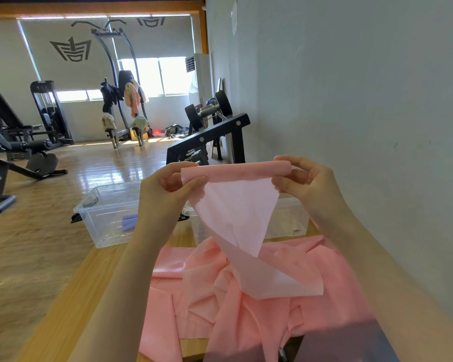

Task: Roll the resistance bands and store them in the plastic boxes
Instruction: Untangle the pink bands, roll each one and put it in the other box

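A pink resistance band (pixel 236 205) hangs between my two hands, its top edge curled into a thin roll. My left hand (pixel 168 189) pinches the left end of that roll and my right hand (pixel 301 176) pinches the right end. The band's tail drops onto a heap of pink bands (pixel 246 296) on the wooden table (pixel 71 304). Two clear plastic boxes stand at the table's far end: the left box (pixel 102 218) holds rolled purple bands (pixel 128 222), and the right box (pixel 288 218) is partly hidden behind the held band.
A grey wall (pixel 364 100) runs close along the right. A black dumbbell rack (pixel 209 134) stands just past the boxes. Gym machines and a bench (pixel 16 152) occupy the wooden floor on the left.
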